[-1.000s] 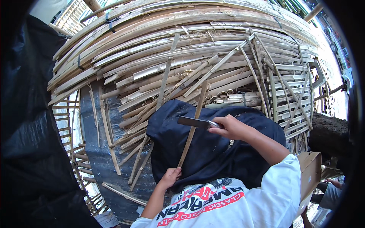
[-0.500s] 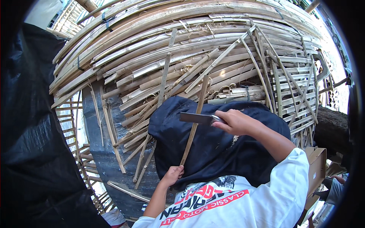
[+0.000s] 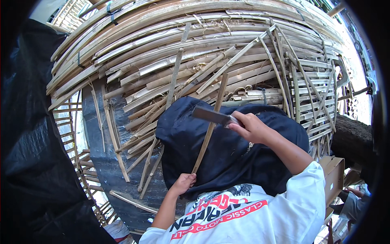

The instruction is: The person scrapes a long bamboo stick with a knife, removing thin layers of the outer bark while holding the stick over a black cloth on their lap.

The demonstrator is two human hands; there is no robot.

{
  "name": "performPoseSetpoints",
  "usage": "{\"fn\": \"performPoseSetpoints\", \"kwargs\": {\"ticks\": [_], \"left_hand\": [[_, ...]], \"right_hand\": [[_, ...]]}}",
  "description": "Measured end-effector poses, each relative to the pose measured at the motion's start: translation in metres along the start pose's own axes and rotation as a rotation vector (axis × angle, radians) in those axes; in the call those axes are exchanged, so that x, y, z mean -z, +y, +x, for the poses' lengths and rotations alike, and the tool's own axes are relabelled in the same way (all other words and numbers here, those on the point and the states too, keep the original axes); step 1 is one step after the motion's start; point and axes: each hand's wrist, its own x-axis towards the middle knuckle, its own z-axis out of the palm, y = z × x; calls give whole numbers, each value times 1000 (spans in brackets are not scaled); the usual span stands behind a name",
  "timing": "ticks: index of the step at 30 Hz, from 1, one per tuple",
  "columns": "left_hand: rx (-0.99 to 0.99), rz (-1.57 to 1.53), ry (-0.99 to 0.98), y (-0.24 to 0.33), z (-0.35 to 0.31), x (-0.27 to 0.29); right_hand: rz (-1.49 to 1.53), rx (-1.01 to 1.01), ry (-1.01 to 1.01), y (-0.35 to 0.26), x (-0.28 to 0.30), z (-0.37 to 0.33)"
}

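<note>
My left hand [image 3: 185,183] is closed round the near end of a narrow bamboo strip [image 3: 202,152], which slants up and away over my lap. In my right hand [image 3: 250,127] is the handle of a knife with a broad, squarish metal blade [image 3: 210,116]. The blade lies across the strip, above its middle; whether it touches the wood I cannot tell. A black cloth [image 3: 178,126] covers my lap beneath both hands.
Long split bamboo pieces [image 3: 162,46] are heaped ahead, with thin curled shavings on them. A dark sheet [image 3: 95,134] with loose strips lies at the left. On the right are a bamboo lattice [image 3: 321,87], a cardboard box [image 3: 334,177] and another person's arm [image 3: 354,191].
The knife has shifted slightly up along the strip, and its blade is now more tilted. My left hand keeps its grip on the strip's near end. The whole view has shifted a little.
</note>
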Motion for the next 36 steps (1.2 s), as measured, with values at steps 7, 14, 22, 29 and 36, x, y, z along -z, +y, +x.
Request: {"fn": "performPoseSetpoints", "kwargs": {"ticks": [7, 14, 22, 29, 36], "left_hand": [[12, 179, 26, 3, 2, -4], [-24, 214, 77, 5, -14, -9], [-533, -286, 296, 133, -65, -70], [-1200, -193, 260, 218, 7, -158], [-1267, -135, 137, 155, 75, -219]], "right_hand": [[-3, 7, 54, 0, -18, -12], [44, 1, -169, -8, -70, -55], [782, -176, 163, -25, -94, -124], [1031, 42, 603, -56, -57, -124], [1003, 96, 987, -30, -29, -131]]}}
